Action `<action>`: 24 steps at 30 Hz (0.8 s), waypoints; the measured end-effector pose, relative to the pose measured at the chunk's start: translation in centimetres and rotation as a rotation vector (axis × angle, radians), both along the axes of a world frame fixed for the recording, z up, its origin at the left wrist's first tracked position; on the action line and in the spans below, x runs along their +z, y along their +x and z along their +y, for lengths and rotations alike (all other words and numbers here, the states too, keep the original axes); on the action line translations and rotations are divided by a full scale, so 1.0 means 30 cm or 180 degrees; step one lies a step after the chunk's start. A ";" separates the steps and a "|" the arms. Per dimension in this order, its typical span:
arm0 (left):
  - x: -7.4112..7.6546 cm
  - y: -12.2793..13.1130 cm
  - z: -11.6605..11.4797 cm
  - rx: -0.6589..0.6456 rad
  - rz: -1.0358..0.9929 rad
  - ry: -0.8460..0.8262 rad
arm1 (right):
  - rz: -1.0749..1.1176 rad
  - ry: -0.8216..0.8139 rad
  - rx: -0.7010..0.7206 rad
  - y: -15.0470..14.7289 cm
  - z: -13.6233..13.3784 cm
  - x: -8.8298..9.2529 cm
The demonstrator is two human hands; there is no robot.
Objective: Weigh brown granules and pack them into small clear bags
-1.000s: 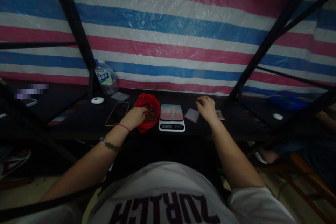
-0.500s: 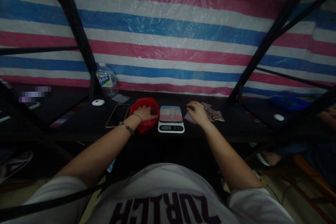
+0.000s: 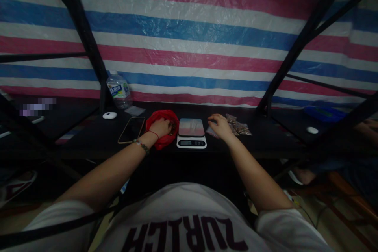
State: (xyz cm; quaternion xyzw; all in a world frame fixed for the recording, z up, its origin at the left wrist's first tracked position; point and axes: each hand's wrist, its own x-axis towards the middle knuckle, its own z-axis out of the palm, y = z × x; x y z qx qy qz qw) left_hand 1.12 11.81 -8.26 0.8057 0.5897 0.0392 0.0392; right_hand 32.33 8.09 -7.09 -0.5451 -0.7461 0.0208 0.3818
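Note:
My left hand reaches into a red plastic bag left of the kitchen scale. Small brown pieces show beside its fingers, whose tips are hidden in the bag. The scale has a white base with a lit display and a shiny plate reflecting the striped sheet. To its right, my right hand hovers over or rests on a small clear plastic bag, thumb apart from bent fingers. Just beyond that hand lie several small clear packets filled with brown pieces.
A phone lies left of the red bag. Behind it are a flat clear bag, a large plastic bottle and a white oval object. Black frame posts slant up on both sides. Another person's hand shows at far right.
The left hand has shifted slightly inside the red bag, and more brown pieces show beside its fingers. The right hand stays almost in place. The whole view has moved slightly.

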 end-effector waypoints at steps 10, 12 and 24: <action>0.043 -0.010 0.030 -0.0120 -0.0097 0.0265 | 0.0063 -0.0235 0.0318 -0.119 0.027 -0.009; 0.042 -0.015 0.032 -0.0076 -0.0162 0.0304 | -0.0019 -0.0339 0.0387 -0.151 0.042 -0.016; 0.080 -0.055 0.033 0.0163 -0.1545 0.0243 | 0.0215 -0.0366 0.0778 -0.308 0.065 0.026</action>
